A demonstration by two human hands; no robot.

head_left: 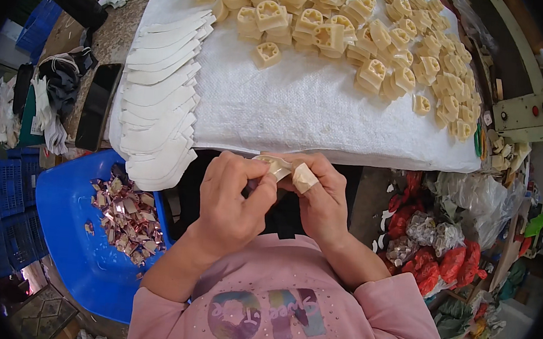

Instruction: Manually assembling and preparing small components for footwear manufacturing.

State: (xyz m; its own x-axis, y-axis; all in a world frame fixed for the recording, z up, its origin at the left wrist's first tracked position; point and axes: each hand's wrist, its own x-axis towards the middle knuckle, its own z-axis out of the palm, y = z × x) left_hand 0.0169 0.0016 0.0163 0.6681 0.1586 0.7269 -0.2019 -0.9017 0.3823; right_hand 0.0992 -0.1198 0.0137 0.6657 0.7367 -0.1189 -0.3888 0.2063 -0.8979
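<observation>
I pinch a small, pale cream, curved piece between the thumb and fingers of my left hand, while my right hand pinches its other end, its thumb wrapped in beige tape, probably to spare the skin. The piece sits just off the near edge of the white woven sheet over the tabletop, likely so both thumbs can work freely. My wrists turn inward, elbows bent and apart, fingertips nearly meeting before my chest. The flat, white, curved strips overlap in a row on my left, perhaps so one lifts off easily; the cream, hollow, moulded blocks lie heaped beyond. A blue plastic tub of shiny pinkish scraps stands below, seemingly placed within left-hand reach.
</observation>
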